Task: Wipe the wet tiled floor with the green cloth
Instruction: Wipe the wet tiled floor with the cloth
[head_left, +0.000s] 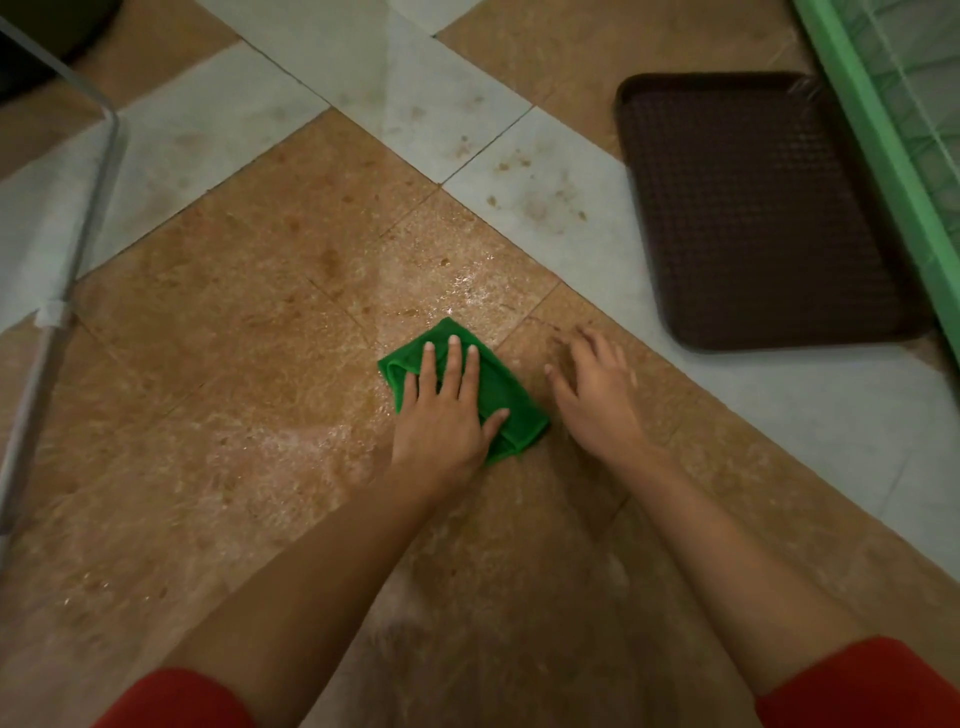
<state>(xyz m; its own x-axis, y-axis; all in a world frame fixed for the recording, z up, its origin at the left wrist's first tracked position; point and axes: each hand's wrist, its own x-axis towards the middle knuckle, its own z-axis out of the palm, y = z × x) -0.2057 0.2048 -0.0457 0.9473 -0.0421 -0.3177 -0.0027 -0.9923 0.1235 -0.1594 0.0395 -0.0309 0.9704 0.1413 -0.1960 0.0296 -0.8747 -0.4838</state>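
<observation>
A folded green cloth lies flat on the brown tiled floor near the middle of the view. My left hand presses down on it with fingers spread flat across its top. Just to the right, my right hand rests on the bare tile with fingers apart, holding nothing and apart from the cloth. Glossy wet streaks shine on the tile just beyond the cloth, and more wet streaks run to its lower left.
A dark brown textured tray lies on the floor at the upper right, next to a green plastic frame along the right edge. A grey metal leg slants down the left side. Pale stained tiles cross the back.
</observation>
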